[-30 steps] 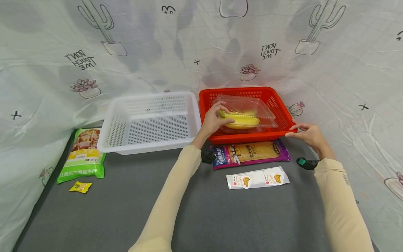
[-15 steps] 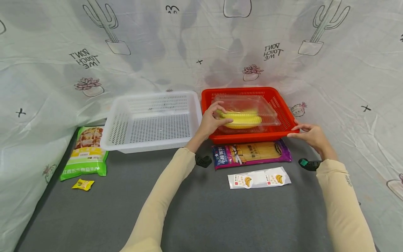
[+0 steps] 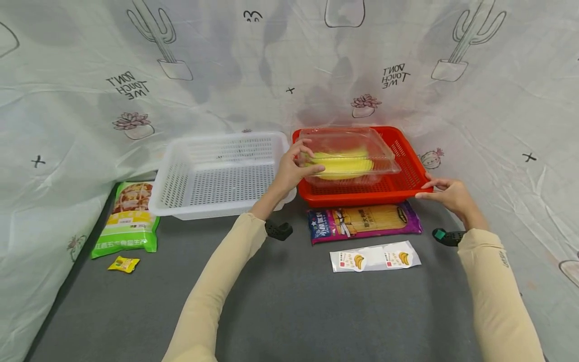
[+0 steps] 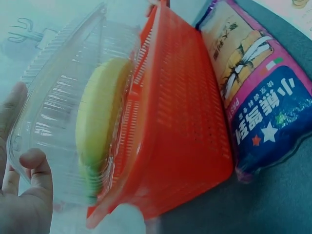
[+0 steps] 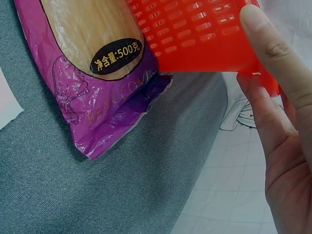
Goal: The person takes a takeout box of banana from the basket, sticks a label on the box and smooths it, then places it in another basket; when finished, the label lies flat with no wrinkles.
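Note:
My left hand [image 3: 289, 168] grips the left end of a clear plastic clamshell box [image 3: 348, 143], thumb in front. Yellow bananas [image 4: 100, 112] show through its wall in the left wrist view. The box is held at the mouth of a red plastic basket [image 3: 362, 199], partly above the far rim. At the basket's front right corner, my right hand [image 3: 454, 198] pinches the rim between thumb and fingers. In the right wrist view the thumb [image 5: 256, 22] lies on one side of that rim and a finger [image 5: 258, 102] on the other.
A white basket [image 3: 221, 208] stands left of the red one. In front lie a purple pasta packet [image 3: 366, 222] and a white strip with banana labels [image 3: 375, 257]. A green food bag [image 3: 128, 221] and a small yellow packet [image 3: 123, 264] lie at the left.
My left hand has raised the clamshell box of bananas and shifted it a little left within the red basket. My right hand keeps its hold on the basket corner. The head view has shifted slightly.

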Motion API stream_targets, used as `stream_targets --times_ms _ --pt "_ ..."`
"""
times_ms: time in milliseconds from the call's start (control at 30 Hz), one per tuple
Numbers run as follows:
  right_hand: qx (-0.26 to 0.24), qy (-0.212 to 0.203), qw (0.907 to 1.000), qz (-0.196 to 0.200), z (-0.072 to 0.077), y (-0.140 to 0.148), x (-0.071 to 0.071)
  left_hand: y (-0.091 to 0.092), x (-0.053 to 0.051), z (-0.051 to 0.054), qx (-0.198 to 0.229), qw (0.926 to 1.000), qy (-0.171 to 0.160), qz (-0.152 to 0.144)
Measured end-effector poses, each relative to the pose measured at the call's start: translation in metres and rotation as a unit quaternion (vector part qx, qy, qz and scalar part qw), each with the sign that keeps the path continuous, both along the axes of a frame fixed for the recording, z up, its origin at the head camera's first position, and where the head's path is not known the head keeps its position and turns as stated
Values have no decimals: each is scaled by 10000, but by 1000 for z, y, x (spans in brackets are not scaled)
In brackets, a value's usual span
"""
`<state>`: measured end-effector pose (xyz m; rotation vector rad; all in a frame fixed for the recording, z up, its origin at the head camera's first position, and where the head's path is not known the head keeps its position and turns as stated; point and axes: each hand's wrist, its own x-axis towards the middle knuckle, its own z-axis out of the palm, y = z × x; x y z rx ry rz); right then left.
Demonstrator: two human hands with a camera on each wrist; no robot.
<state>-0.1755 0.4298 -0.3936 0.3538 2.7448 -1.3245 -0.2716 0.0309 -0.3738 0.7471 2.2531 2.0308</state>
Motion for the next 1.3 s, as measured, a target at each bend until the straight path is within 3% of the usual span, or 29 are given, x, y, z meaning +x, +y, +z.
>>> stream_targets --times_ms 367,633,833,1033,1200,1300 --pt "-44 29 9999 86 0 -1 0 -22 10 12 408 9983 -389 -128" --pt "73 -102 9999 81 1 -1 -3 -38 16 20 528 9981 -290 -112" --pt "85 -122 9998 109 -1 -1 0 -53 25 21 539 9985 -14 -31" --pt "74 -160 9998 125 -1 1 1 -73 41 23 411 9991 78 102" --pt "35 -214 9997 145 1 1 -1 -93 61 30 366 9992 -33 157" --pt "46 -218 9996 153 3 0 -1 -105 72 29 388 9991 -62 146"
